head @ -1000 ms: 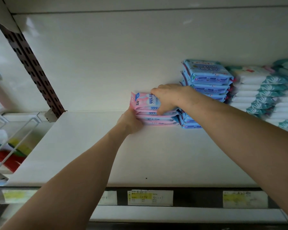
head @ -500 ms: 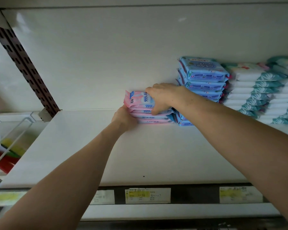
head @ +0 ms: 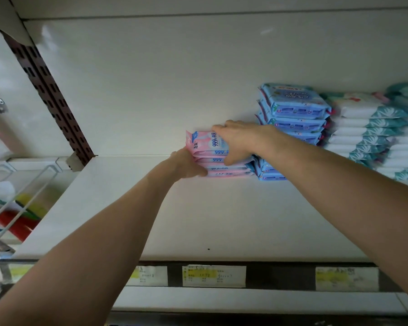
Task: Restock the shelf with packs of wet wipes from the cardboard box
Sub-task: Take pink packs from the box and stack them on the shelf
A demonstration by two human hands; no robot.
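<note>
A stack of several pink wet wipe packs (head: 207, 147) rests at the back of the white shelf (head: 198, 212), against the rear wall. My left hand (head: 186, 164) presses on the stack's lower left side. My right hand (head: 236, 140) lies over the top right of the stack, thumb down its front. Both hands grip the pink stack between them. Just to its right stands a taller stack of blue wipe packs (head: 295, 111). The cardboard box is out of view.
Right of the blue stack are piles of white-and-teal wipe packs (head: 372, 135). A brown perforated upright (head: 50, 90) bounds the shelf at the left, with a wire rack (head: 17, 196) beyond it. Price labels (head: 213, 276) line the shelf's front edge.
Both hands stay on the pink stack in the same place; only the view has shifted slightly.
</note>
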